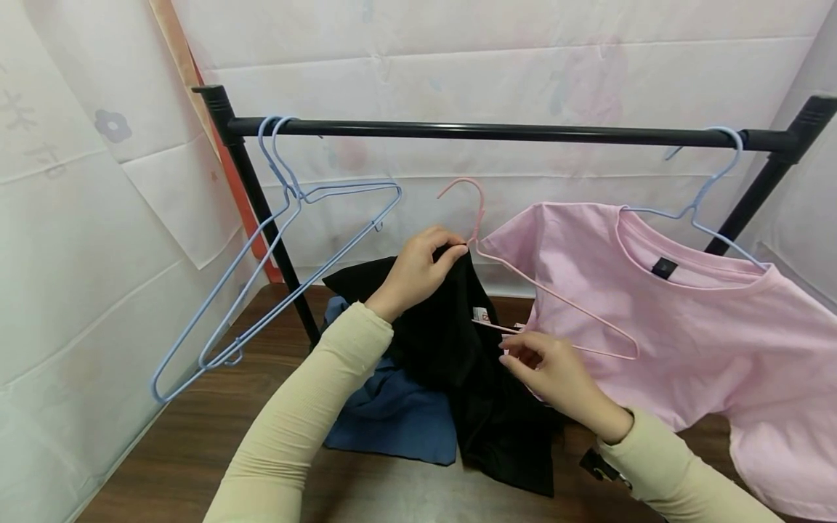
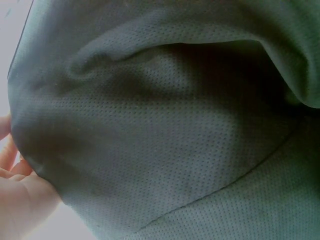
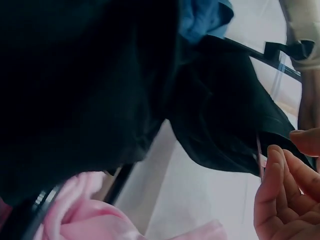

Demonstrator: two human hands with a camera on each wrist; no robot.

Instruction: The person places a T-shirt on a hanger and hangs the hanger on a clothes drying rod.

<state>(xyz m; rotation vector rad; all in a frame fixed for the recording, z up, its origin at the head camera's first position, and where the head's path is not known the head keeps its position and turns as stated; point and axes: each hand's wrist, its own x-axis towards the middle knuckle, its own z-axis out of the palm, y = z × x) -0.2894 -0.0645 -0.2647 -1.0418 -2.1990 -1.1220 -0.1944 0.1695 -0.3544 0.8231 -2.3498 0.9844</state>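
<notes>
A black garment point(image 1: 451, 334) hangs bunched from my left hand point(image 1: 418, 269), which pinches its top edge right at the neck of a pink hanger point(image 1: 556, 294). In the left wrist view the garment's dotted weave point(image 2: 165, 125) fills most of the picture, with my fingers point(image 2: 20, 185) at its edge. The hanger's left part goes behind and into the garment; its right arm shows bare. My right hand point(image 1: 556, 374), fingers bent, is at the hanger's lower bar beside the garment's open edge and a small white label point(image 1: 481, 314). I cannot tell whether its fingertips grip anything.
A black rack rail point(image 1: 458, 131) runs across the back. Two blue hangers point(image 1: 288, 196) hang at its left end. A pink T-shirt point(image 1: 608, 290) hangs on a blue hanger point(image 1: 709, 181) at right. Blue cloth point(image 1: 399, 414) lies on the wooden table point(image 1: 216, 436) behind the garment.
</notes>
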